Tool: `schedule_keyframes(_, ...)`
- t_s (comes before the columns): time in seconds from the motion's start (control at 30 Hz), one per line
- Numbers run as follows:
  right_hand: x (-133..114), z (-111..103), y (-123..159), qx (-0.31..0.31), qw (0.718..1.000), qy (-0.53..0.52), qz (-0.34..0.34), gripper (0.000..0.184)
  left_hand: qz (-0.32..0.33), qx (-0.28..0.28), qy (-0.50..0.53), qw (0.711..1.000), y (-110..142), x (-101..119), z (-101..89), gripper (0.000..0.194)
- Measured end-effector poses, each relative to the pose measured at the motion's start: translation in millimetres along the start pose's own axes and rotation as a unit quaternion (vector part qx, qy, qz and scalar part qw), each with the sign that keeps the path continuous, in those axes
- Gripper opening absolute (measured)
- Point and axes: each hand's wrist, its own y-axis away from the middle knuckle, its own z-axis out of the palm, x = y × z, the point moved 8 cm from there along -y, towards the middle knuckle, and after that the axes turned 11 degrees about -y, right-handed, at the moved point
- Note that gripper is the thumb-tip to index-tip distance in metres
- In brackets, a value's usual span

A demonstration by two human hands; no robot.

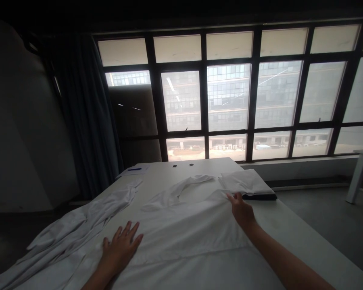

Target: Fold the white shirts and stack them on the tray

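Note:
A white cloth garment (190, 225) lies spread on the white table, with a loop-like strip (169, 192) curving at its far end. My left hand (120, 246) rests with fingers spread at the cloth's left side, palm down. At the far right corner, my right hand (241, 209) has its fingers closed on the cloth's edge in a pinch. Just beyond it sits a stack of folded white cloth (245, 181), with a black item (260, 197) under it.
Rumpled white cloth (81, 221) runs along the table's left edge. A blue pen (134, 169) lies on paper at the far left of the table (160, 171). Windows (228, 100) and a dark curtain (87, 121) stand behind. Another white table (358, 173) is at right.

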Motion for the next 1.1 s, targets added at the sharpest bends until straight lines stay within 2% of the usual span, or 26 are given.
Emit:
schedule_keyframes(0.17, -2, -9, -43, 0.007, 0.999, -0.016, 0.029, 0.051, 0.010, 0.023, -0.020, 0.999, -28, 19, -3.1, 0.063)
schedule_keyframes(0.27, -13, -12, -51, 0.030, 0.998, -0.013, 0.049, 0.051, 0.006, 0.020, -0.038, 0.999, -44, 28, -4.4, 0.063)
schedule_keyframes(0.37, -47, 1, -32, 0.027, 0.999, -0.022, 0.025, 0.054, 0.003, 0.016, -0.029, 0.999, -57, 34, -7.7, 0.064)
schedule_keyframes(0.43, -76, 22, -7, -0.027, 0.999, -0.046, -0.012, 0.053, 0.005, 0.024, -0.007, 1.000, -61, 37, -13.5, 0.061)
schedule_keyframes(0.53, -91, 54, 35, -0.139, 0.986, -0.090, 0.002, 0.061, 0.019, 0.049, 0.008, 0.999, -57, 40, -29.5, 0.053)
schedule_keyframes(0.63, -77, 61, 63, -0.202, 0.973, -0.109, -0.010, 0.069, 0.064, 0.079, 0.014, 0.995, -41, 45, -49.9, 0.046)
schedule_keyframes(0.73, -36, 51, 78, -0.206, 0.974, -0.092, 0.003, 0.070, 0.106, 0.085, 0.015, 0.991, -13, 50, -58.4, 0.043)
schedule_keyframes(0.8, -6, 44, 90, -0.198, 0.977, -0.077, 0.022, 0.070, 0.110, 0.064, 0.009, 0.992, 10, 49, -51.0, 0.045)
schedule_keyframes(0.9, 27, 38, 109, -0.184, 0.980, -0.067, 0.035, 0.072, 0.093, 0.008, 0.010, 0.996, 45, 42, -27.0, 0.055)
schedule_keyframes(1.0, 44, 35, 123, -0.176, 0.981, -0.072, 0.031, 0.074, 0.092, -0.021, 0.022, 0.995, 68, 34, -8.8, 0.064)
schedule_keyframes(1.1, 45, 33, 124, -0.167, 0.983, -0.077, 0.012, 0.073, 0.108, -0.009, 0.025, 0.994, 74, 30, -5.8, 0.067)
